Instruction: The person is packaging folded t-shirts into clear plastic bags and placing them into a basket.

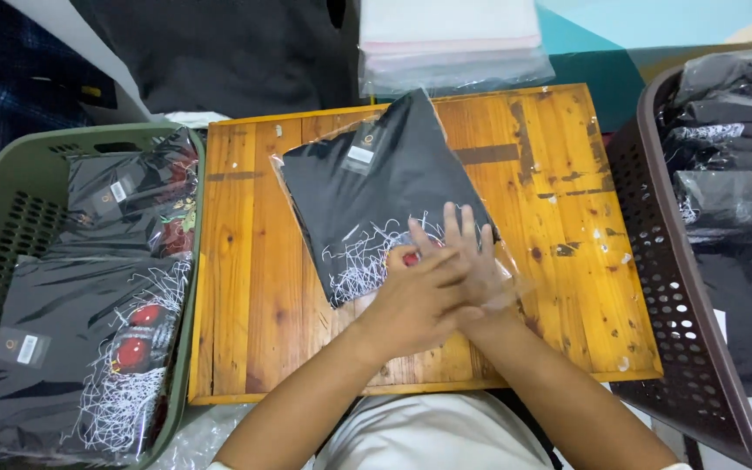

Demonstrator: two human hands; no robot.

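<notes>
A black folded shirt with a white scribble print and a red spot, sealed in a clear plastic bag [376, 187], lies tilted on a wooden board [245, 287]. My right hand [472, 248] rests flat on the bag's lower right end, fingers spread and pointing away from me. My left hand [415, 300] lies across the back of my right hand and presses down on it, over the loose end of the plastic. Neither hand grips anything.
A green basket [10, 200] on the left holds several bagged black shirts [89, 331]. A dark brown basket [654, 261] on the right holds more bagged black shirts [733, 191]. A stack of clear bags with pale folded cloth [450, 43] sits beyond the board.
</notes>
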